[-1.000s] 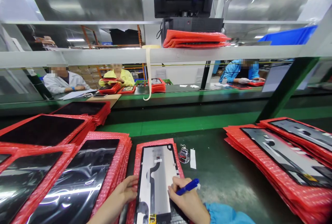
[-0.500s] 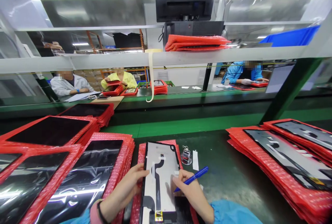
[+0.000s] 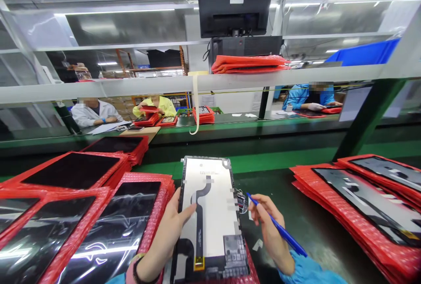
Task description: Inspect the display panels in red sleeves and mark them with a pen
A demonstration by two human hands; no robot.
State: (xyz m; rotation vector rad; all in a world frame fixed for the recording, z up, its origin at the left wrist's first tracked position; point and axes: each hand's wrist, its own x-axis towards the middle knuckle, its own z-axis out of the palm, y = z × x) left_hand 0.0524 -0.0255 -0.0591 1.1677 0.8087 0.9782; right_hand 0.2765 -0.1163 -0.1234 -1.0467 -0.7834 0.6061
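Observation:
My left hand (image 3: 171, 227) grips the left edge of a display panel (image 3: 212, 205), its white back with a black flex cable facing me, tilted up off the red bubble-wrap sleeve (image 3: 230, 277) beneath it. My right hand (image 3: 268, 220) is just right of the panel, closed round a blue pen (image 3: 279, 227) whose tip points up-left toward the panel's right edge. A small clear tape roll (image 3: 242, 203) lies on the dark bench mat between the panel and my right hand.
Stacks of red bubble-wrap sleeves with black panels lie at the left (image 3: 108, 227) and right (image 3: 362, 205). A green conveyor (image 3: 263, 156) runs across beyond. Overhead, a shelf rail (image 3: 131, 85) carries red sleeves (image 3: 250, 62) and a monitor (image 3: 235, 1). Three other people sit opposite.
My left hand has lifted the panel off its red sleeve and tilted it up toward me. My right hand has come off the panel, moved right and turned the pen.

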